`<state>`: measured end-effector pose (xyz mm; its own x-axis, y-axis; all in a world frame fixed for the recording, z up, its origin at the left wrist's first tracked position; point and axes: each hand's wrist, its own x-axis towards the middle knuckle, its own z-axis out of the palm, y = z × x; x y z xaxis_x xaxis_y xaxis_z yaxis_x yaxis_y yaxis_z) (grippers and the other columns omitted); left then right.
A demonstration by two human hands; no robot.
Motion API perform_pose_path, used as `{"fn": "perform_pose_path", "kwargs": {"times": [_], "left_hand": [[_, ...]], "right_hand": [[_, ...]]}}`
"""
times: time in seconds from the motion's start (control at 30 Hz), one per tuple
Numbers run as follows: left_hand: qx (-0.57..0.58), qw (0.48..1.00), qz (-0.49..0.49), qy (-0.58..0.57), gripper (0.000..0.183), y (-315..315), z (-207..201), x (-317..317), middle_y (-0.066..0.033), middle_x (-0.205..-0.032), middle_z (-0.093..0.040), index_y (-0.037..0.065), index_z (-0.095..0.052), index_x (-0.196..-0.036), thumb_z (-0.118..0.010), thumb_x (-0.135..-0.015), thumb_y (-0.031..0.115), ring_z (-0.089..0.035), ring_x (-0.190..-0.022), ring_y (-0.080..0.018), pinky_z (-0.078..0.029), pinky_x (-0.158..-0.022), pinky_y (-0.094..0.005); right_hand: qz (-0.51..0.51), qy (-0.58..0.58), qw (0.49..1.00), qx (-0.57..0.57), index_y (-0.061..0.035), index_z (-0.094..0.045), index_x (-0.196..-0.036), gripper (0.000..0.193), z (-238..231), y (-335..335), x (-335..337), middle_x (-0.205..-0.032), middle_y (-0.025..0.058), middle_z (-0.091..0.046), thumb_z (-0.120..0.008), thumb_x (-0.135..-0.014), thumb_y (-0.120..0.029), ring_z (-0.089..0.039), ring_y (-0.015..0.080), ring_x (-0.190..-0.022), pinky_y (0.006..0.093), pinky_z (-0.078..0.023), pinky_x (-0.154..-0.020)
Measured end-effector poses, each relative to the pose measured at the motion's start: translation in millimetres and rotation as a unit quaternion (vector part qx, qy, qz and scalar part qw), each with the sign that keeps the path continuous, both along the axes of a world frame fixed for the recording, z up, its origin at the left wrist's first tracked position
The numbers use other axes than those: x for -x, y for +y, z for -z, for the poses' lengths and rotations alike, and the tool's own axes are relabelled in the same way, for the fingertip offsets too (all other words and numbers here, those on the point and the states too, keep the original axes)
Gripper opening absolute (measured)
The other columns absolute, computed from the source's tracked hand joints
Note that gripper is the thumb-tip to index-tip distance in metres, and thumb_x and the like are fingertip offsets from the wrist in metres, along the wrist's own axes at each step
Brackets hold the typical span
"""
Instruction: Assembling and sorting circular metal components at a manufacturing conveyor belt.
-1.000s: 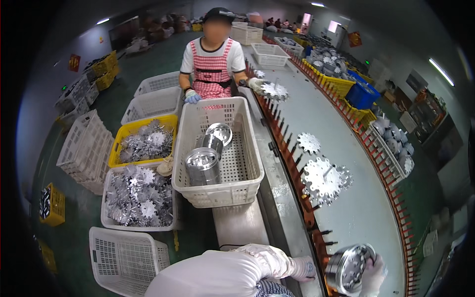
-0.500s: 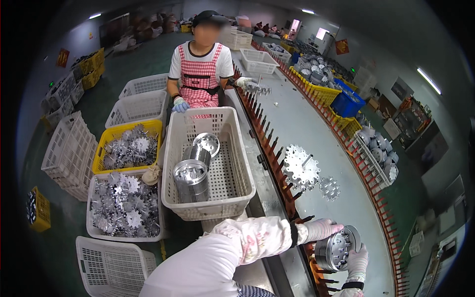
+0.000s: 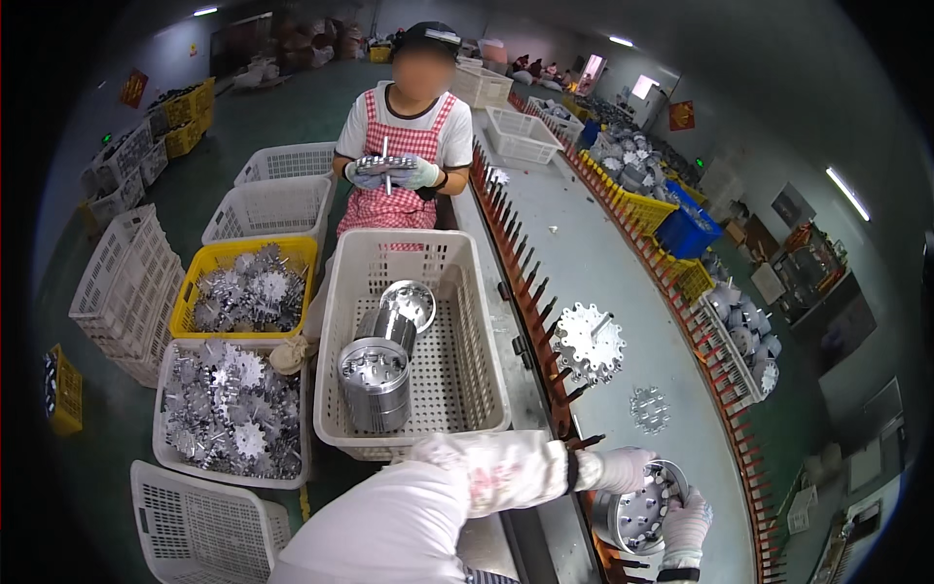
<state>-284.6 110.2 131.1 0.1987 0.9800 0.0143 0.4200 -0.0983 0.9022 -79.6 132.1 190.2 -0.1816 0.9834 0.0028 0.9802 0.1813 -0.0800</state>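
Observation:
A round silver metal cylinder (image 3: 605, 516) with short studs showing inside its open top is between my gloved hands, at the near end of the grey work surface. My left hand (image 3: 625, 470) grips its far left rim. My right hand (image 3: 688, 528) is closed over its right rim, with the fingers at the top edge. Beyond them lie a small toothed metal plate (image 3: 649, 410) and a larger toothed disc stack (image 3: 589, 343) with a shaft standing up from it.
Rows of upright brown pegs (image 3: 531, 341) edge the surface. A white crate (image 3: 326, 409) with several metal cylinders stands at left, beside crates of star-shaped parts (image 3: 233, 414). Across from me, a co-worker in a checked apron (image 3: 389, 209) holds a toothed disc stack (image 3: 385, 164) on a shaft.
The cylinder has tipped toward me and shifted slightly left and down, with both hands on it. The co-worker has brought both hands together around a disc stack.

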Motion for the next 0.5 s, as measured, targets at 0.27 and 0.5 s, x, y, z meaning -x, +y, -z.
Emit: {"fn": "perform_pose_path", "kwargs": {"times": [0.27,0.5], "left_hand": [[0.111,0.981,-0.059,-0.151,0.058,11,19,37,-0.0191,-0.106,-0.069,0.006,-0.049,-0.138,-0.066,-0.083,0.005,-0.066,-0.106,-0.0360,-0.051,-0.092,-0.0434],[0.072,0.988,-0.088,-0.104,0.040,40,20,72,-0.0142,-0.091,-0.069,0.007,-0.055,-0.126,-0.059,-0.087,0.004,-0.069,-0.084,-0.0332,-0.053,-0.085,-0.0380]], "right_hand": [[-0.065,0.105,0.992,0.016,-0.0048,-0.068,-0.106,0.017,-3,38,60,-0.092,0.0183,-0.073,-0.065,-0.090,-0.010,-0.069,0.0395,-0.088,0.0446,-0.054,-0.080],[-0.094,0.049,0.994,-0.021,-0.0072,-0.064,-0.121,0.027,-4,54,87,-0.090,0.0180,-0.072,-0.060,-0.095,-0.012,-0.070,0.0379,-0.087,0.0452,-0.055,-0.078]]}}
